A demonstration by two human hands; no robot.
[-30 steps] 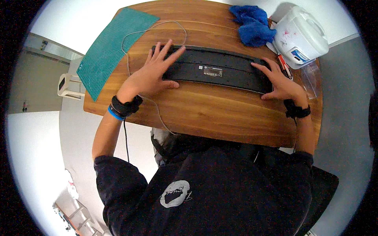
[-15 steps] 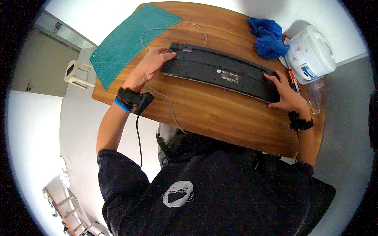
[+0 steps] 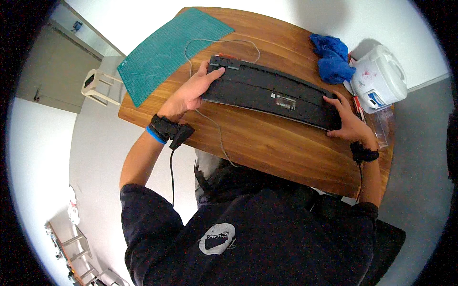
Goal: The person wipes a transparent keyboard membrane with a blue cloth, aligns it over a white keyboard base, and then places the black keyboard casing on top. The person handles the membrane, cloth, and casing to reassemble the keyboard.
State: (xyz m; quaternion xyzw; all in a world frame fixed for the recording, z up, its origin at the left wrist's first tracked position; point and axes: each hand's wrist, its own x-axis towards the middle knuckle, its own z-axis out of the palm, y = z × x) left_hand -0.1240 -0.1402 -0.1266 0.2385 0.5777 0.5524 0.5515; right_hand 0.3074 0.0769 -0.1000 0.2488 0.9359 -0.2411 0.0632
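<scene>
A black computer keyboard is turned over, its underside with a label facing up, above the wooden table. My left hand grips its left end, thumb on the underside and fingers round the edge. At the right end, my right hand is closed on it, fingers over the top and thumb at the near edge. A thin grey cable loops past the left end and runs over the near table edge. Something red shows along the keyboard's far left edge, too little to name.
A green cutting mat lies at the far left. To the right are a crumpled blue cloth, a white rice cooker, a red-handled tool and a clear plastic piece. A cream stool stands beyond the table's left edge.
The whole view has shifted slightly, so the table appears lower and farther right. Both hands keep hold of the keyboard, which tilts a little; red now shows behind its far left edge.
</scene>
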